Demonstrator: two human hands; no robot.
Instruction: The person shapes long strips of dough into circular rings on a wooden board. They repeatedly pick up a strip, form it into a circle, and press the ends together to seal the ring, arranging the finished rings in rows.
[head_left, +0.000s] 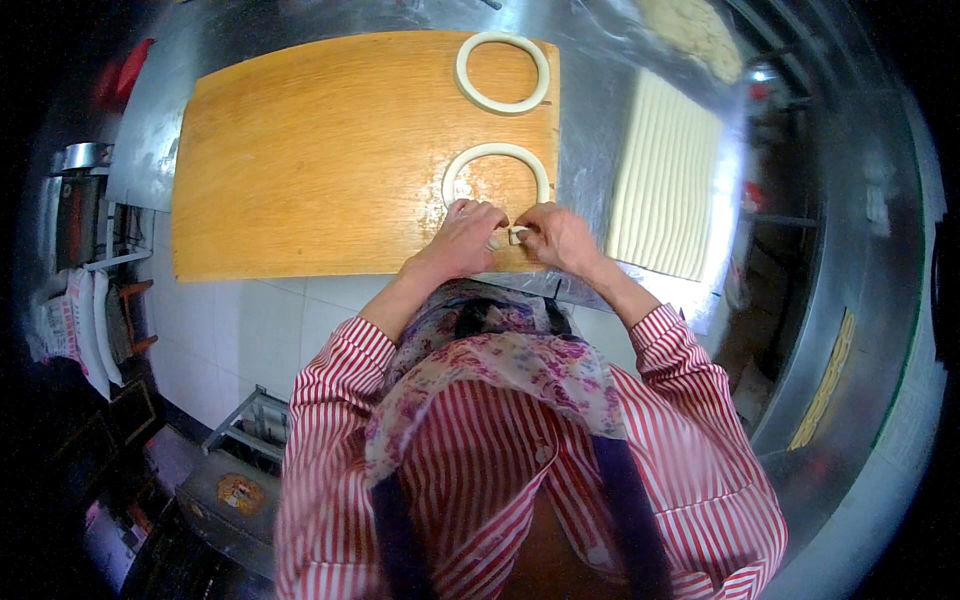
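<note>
A pale dough strip (495, 150) curves into a near-ring on the wooden board (320, 160), its two ends brought close together at the near side. My left hand (466, 238) is closed on the left end, fingers bent over it. In my right hand (556, 238) the other end is pinched, and its cut tip shows between the fingers. A small gap separates the ends. Farther back on the board lies a closed dough ring (545, 85).
Right of the board, a block of parallel dough strips (665, 180) lies on the metal table (585, 130). Behind it sits a mass of dough (690, 35). A metal-framed stool (240, 425) stands at lower left, and a twisted yellowish strip (825, 385) lies far right.
</note>
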